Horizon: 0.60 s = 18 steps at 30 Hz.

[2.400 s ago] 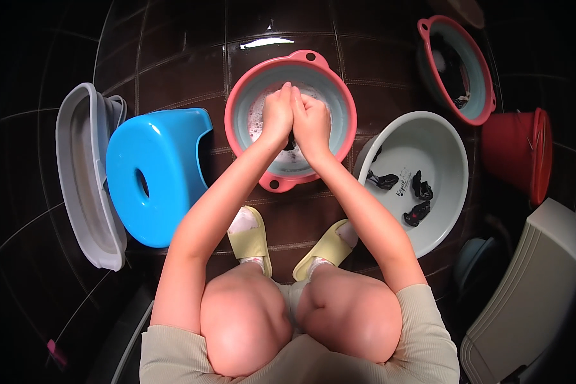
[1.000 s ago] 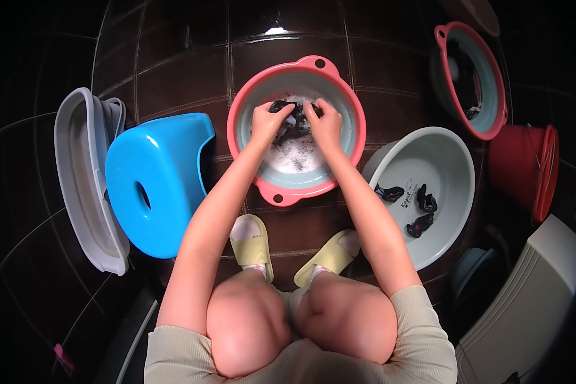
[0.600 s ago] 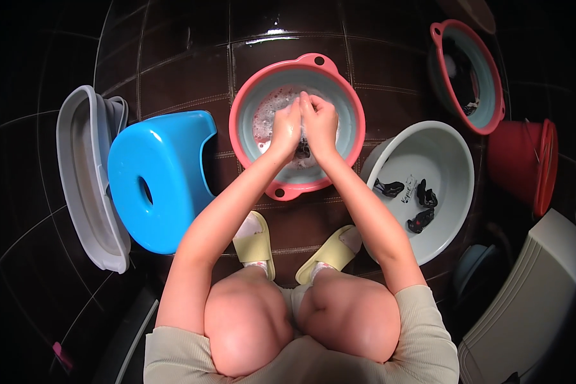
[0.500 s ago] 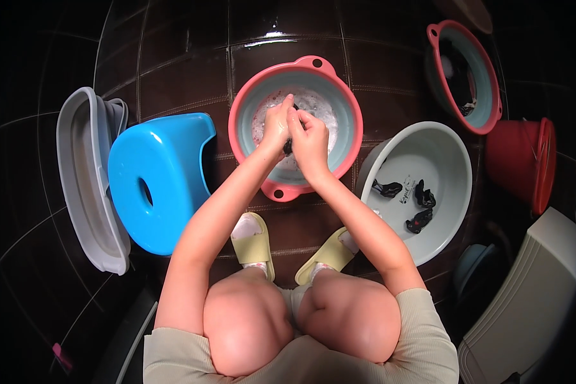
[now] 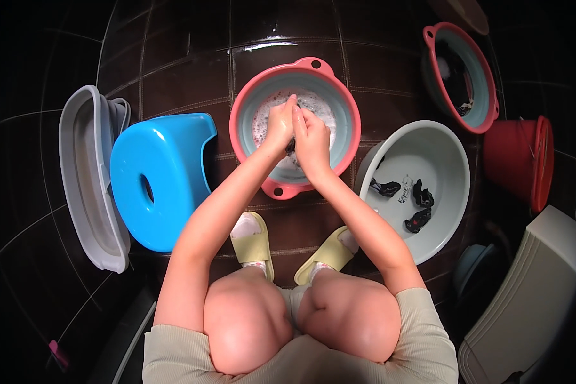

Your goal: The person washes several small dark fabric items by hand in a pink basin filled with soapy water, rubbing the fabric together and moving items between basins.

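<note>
A pink-rimmed basin (image 5: 351,137) with a grey-blue inside stands on the floor before me, with sudsy water (image 5: 272,104) in it. Over the water my left hand (image 5: 280,125) and my right hand (image 5: 312,134) press together, closed on a small dark, wet cloth (image 5: 291,146). Only bits of the cloth show between and below my hands, so its kind is hidden. To the right, a pale grey-green tub (image 5: 451,185) holds several crumpled black cloth pieces (image 5: 418,221), which look like small socks.
A blue plastic stool (image 5: 173,147) lies on its side at the left, beside a grey collapsible tub (image 5: 73,185). Far right are a second pink-rimmed basin (image 5: 440,54) with dark things inside and a red bucket (image 5: 509,153). A beige ridged object (image 5: 525,288) stands at the lower right.
My hands stay together over the basin, still gripping the dark cloth, with only a slight shift. More white foam shows on the water. The surrounding things stay in place.
</note>
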Tool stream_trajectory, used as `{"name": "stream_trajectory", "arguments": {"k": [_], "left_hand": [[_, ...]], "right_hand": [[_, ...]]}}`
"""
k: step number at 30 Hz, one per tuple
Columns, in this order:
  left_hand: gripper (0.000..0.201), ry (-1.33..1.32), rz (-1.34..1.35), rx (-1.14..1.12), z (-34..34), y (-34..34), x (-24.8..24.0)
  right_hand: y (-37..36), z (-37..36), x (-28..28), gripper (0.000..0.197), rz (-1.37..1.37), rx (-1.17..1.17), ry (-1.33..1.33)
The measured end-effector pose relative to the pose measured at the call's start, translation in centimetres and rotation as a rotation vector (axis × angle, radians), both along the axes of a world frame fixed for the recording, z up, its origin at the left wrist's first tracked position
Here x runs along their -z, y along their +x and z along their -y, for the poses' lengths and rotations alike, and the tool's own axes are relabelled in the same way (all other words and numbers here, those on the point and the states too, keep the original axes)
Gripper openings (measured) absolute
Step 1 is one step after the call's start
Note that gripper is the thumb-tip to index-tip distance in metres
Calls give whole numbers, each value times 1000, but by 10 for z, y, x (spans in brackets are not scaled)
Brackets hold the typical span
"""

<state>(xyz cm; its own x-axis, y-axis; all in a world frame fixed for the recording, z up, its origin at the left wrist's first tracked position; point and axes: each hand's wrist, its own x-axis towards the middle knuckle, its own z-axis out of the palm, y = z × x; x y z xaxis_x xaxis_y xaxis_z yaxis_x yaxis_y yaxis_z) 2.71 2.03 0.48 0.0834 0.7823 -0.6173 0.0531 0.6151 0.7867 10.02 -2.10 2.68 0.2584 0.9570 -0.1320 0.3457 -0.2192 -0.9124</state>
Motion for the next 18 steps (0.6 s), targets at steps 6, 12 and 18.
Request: {"name": "stream_trajectory", "arguments": {"k": [6, 12, 18], "left_hand": [[41, 197, 39, -67, 13, 15, -1], [40, 71, 132, 23, 13, 12, 19], [35, -250, 316, 231, -6, -8, -6]], "right_hand": [[13, -15, 4, 35, -56, 64, 17], [37, -23, 31, 31, 143, 22, -22], [64, -11, 71, 31, -159, -144, 121]]}}
